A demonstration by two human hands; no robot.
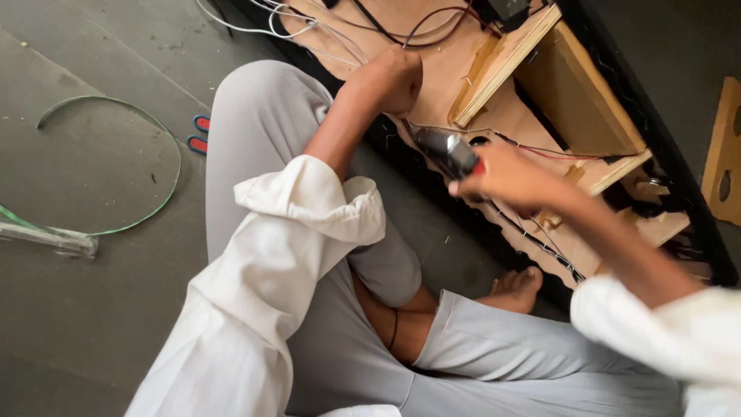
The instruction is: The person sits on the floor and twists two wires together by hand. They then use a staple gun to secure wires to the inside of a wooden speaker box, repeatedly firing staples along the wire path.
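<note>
I sat cross-legged on the grey floor (pixel 93 324) beside a plywood panel (pixel 448 69) with wooden blocks and loose wires. My left hand (pixel 390 77) was curled into a fist, pressed against the panel's near edge just below a bundle of white wires (pixel 309 27); I could not tell whether its fingers held anything. My right hand (pixel 513 176) had its fingers wrapped around a dark handheld tool (pixel 448 153) with a red spot, blurred, its tip over the panel between both hands. A thin red wire (pixel 540 150) ran just beside it. A green hoop (pixel 147 154) lay well apart on the floor.
</note>
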